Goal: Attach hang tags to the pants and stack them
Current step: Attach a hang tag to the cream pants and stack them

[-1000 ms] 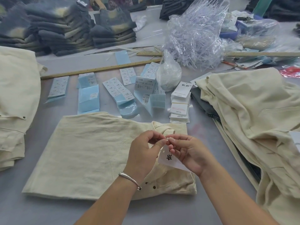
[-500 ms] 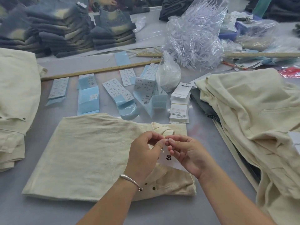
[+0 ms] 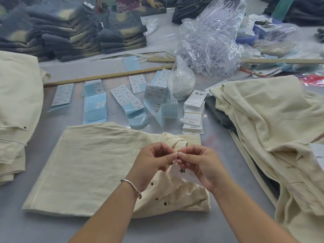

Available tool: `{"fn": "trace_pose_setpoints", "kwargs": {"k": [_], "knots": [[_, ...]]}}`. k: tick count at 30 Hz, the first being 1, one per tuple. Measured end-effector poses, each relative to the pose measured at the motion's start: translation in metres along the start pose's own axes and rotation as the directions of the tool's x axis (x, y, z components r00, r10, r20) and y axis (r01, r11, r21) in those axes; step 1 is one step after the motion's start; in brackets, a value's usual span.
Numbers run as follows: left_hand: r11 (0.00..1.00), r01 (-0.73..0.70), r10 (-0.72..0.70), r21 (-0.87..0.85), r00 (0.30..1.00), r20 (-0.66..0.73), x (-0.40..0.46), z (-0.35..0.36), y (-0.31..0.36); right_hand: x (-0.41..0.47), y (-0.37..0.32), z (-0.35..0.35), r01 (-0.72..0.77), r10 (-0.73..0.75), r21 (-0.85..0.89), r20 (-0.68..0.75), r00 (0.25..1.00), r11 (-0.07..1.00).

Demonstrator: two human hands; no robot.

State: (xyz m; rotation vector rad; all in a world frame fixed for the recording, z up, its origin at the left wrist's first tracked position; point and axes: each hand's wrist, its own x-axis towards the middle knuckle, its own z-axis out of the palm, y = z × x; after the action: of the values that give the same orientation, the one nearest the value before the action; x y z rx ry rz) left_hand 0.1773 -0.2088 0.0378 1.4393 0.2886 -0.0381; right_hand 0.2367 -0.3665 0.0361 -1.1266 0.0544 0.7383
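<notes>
A folded pair of cream pants (image 3: pixel 91 165) lies flat on the grey table in front of me, waistband at the right. My left hand (image 3: pixel 149 165) and my right hand (image 3: pixel 201 165) meet fingertip to fingertip just above the waistband. A white hang tag (image 3: pixel 182 172) with a black mark hangs under my right fingers, half hidden by them. Both hands pinch something tiny at the tag's top; what it is I cannot make out. A raised belt loop or fabric fold (image 3: pixel 175 141) sits right behind the fingertips.
A heap of cream pants (image 3: pixel 271 123) fills the right side; a cream stack (image 3: pixel 15 106) sits at the left. White hang tags (image 3: pixel 193 111), blue sticker sheets (image 3: pixel 94 106), a bag of plastic fasteners (image 3: pixel 210 37), a wooden ruler (image 3: pixel 105 77) and dark jeans stacks (image 3: pixel 52 32) lie beyond.
Both hands stay pinched together over the waistband. The tag has slipped further under my right fingers, so less of it shows.
</notes>
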Motion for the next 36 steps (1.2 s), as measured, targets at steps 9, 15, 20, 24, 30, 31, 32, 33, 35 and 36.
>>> {"fn": "trace_pose_setpoints", "kwargs": {"k": [9, 15, 20, 24, 30, 31, 32, 33, 35, 36], "knots": [[0.999, 0.051, -0.052, 0.009, 0.995, 0.089, 0.004, -0.01, 0.0, 0.004, -0.01, -0.002, -0.129, 0.132, -0.036, 0.084, 0.988, 0.991], [0.999, 0.006, -0.007, 0.04, 1.0, 0.026, 0.007, -0.007, -0.002, 0.005, -0.012, 0.0, -0.102, 0.107, -0.07, 0.074, 0.991, 0.992], [0.999, -0.011, 0.015, 0.046, 0.997, -0.08, 0.007, -0.002, -0.012, 0.005, -0.007, 0.003, -0.021, 0.021, -0.167, -0.004, 1.0, 0.986], [0.998, -0.019, 0.026, 0.063, 0.993, -0.117, 0.006, 0.0, -0.018, 0.004, -0.006, 0.004, -0.002, -0.006, -0.266, -0.03, 1.0, 0.964], [0.938, -0.044, 0.151, 0.344, 0.945, -0.29, 0.01, -0.014, -0.02, 0.006, -0.022, -0.004, 0.116, -0.133, -0.214, -0.068, 0.989, 0.97], [0.92, 0.015, 0.134, 0.392, 0.927, -0.35, 0.01, -0.021, -0.023, 0.007, -0.024, -0.01, 0.157, -0.201, -0.314, -0.112, 0.973, 0.936], [0.897, 0.095, 0.1, 0.433, 0.908, -0.406, 0.01, -0.029, -0.026, 0.009, -0.025, -0.016, 0.167, -0.265, -0.457, -0.16, 0.951, 0.874], [0.874, 0.17, 0.062, 0.456, 0.89, -0.451, 0.008, -0.036, -0.03, 0.01, -0.024, -0.022, 0.139, -0.315, -0.601, -0.197, 0.928, 0.787], [0.87, 0.244, -0.019, 0.428, 0.884, -0.467, 0.001, -0.047, -0.035, 0.01, -0.019, -0.033, 0.032, -0.327, -0.795, -0.212, 0.921, 0.606], [0.889, 0.257, -0.076, 0.38, 0.899, -0.43, -0.002, -0.048, -0.037, 0.01, -0.017, -0.037, -0.016, -0.292, -0.84, -0.206, 0.934, 0.542]]}}
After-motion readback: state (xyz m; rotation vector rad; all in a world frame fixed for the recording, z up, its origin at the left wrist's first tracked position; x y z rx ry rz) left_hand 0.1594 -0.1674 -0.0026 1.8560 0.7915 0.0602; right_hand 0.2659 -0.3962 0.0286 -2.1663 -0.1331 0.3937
